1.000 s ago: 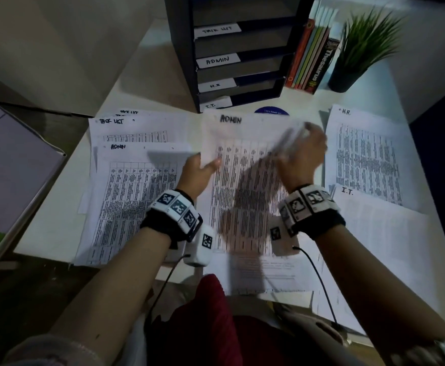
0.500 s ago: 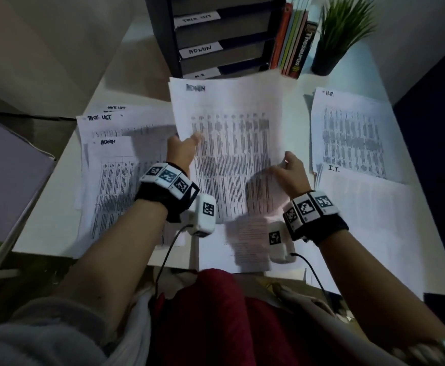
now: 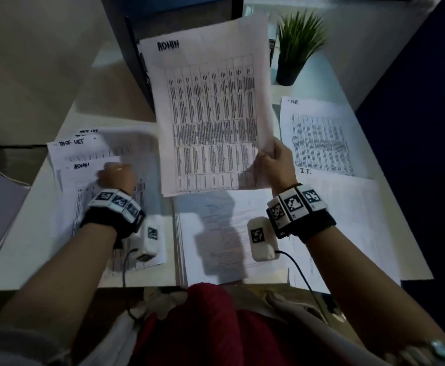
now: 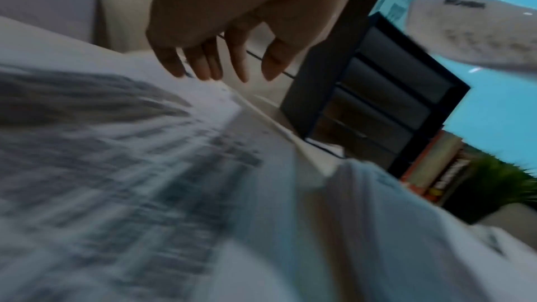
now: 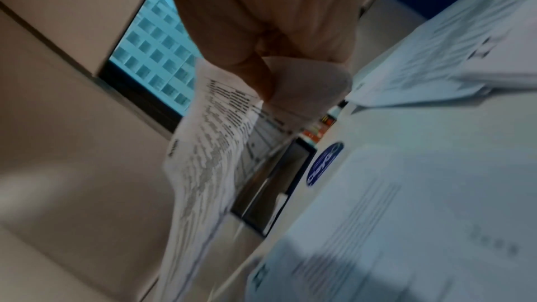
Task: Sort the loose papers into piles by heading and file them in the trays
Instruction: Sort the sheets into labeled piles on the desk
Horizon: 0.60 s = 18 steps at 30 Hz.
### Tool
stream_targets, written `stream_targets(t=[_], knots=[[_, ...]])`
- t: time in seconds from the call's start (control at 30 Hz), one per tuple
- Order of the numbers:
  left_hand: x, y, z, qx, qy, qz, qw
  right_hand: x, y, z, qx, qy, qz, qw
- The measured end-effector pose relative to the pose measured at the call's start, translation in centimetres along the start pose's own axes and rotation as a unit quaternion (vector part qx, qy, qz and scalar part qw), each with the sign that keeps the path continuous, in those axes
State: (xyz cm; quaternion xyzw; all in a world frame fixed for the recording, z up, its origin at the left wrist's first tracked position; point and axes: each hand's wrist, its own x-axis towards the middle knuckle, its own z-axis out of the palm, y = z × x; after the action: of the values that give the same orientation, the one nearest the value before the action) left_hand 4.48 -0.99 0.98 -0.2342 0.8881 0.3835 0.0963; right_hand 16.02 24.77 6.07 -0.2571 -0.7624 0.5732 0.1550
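Observation:
A printed sheet headed ADMIN is lifted off the desk in front of the black tray rack. My right hand alone pinches it at its lower right edge, and the right wrist view shows thumb and fingers of that hand closed on the sheet. My left hand hovers over the ADMIN pile at the left. Its fingers hang straight and hold nothing. The rack is largely hidden behind the sheet in the head view.
On the white desk lie a TASK LIST pile behind the ADMIN pile, an H.R. pile and an I.T. pile at the right, and a stack of papers in front of me. A potted plant stands right of the rack.
My left hand has let go of the ADMIN sheet and moved left over the ADMIN pile. My right hand has raised the sheet higher and now holds it alone.

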Motion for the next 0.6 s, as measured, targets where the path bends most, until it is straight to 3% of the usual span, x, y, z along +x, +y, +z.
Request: stream_targets(t=[0.1, 0.23, 0.43, 0.6], knots=[[0.9, -4.1, -3.2, 0.097, 0.053, -0.056, 0.992, -1.1, 0.0, 3.1, -0.023, -0.043, 0.018, 0.999], [2.6, -8.4, -5.6, 0.148, 0.018, -0.141, 0.979, -3.4, 0.4, 7.4, -0.081, -0.142, 0.020, 0.986], [2.6, -11.2, -6.5, 0.210, -0.017, -0.137, 0.968, -6.6, 1.6, 12.5, -0.143, -0.261, 0.063, 0.953], [2.8, -11.7, -6.8, 0.204, 0.018, -0.135, 0.969, -9.2, 2.3, 15.6, -0.154, -0.319, 0.109, 0.929]])
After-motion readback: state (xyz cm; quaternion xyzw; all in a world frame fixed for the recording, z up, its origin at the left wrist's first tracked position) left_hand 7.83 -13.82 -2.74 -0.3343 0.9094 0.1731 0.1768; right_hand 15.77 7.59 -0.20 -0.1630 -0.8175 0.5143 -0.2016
